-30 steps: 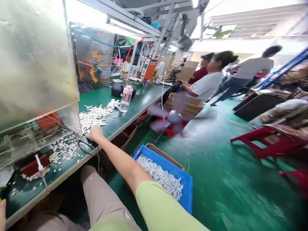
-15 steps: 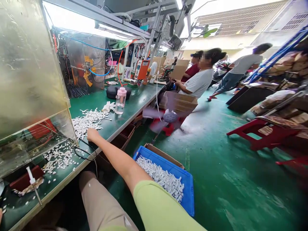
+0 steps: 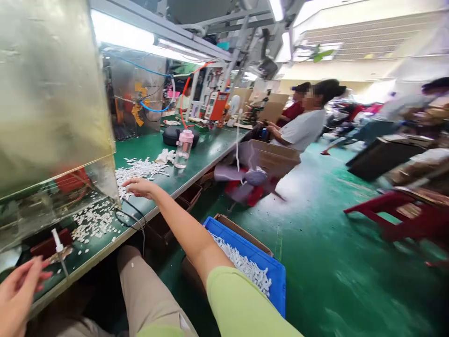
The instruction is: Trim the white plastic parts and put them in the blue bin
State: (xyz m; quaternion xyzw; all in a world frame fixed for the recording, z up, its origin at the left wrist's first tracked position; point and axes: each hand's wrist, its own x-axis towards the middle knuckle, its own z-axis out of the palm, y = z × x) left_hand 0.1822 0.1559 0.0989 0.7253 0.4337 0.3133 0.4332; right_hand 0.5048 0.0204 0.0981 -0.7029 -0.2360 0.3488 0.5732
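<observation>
My right hand [image 3: 138, 187] reaches over the near edge of a pile of small white strips [image 3: 145, 167] on the green workbench [image 3: 206, 149]. Its fingers are stretched and parted, with nothing visible in them. At the lower left, my left hand [image 3: 23, 290] hangs by the bench edge, fingers loosely extended and apart; I see nothing held. Close to it are a white plunger-like piece on a metal rod [image 3: 58, 241] and a dark red block [image 3: 51, 242]. Small white square pieces [image 3: 93, 222] lie scattered between my hands, beside a black cable [image 3: 129, 217].
A cloudy clear shield [image 3: 56, 103] stands over the bench at left. Beyond the strips are a pink-capped bottle [image 3: 184, 150] and a black case [image 3: 171, 136]. A blue crate [image 3: 278, 285] of white strips sits by my right arm. A fan [image 3: 254, 178] spins near a seated co-worker [image 3: 305, 126].
My right hand has opened from a closed fist above the strips. My left hand has come into view at the lower left. The view has swung slightly left, and a walking person has moved right.
</observation>
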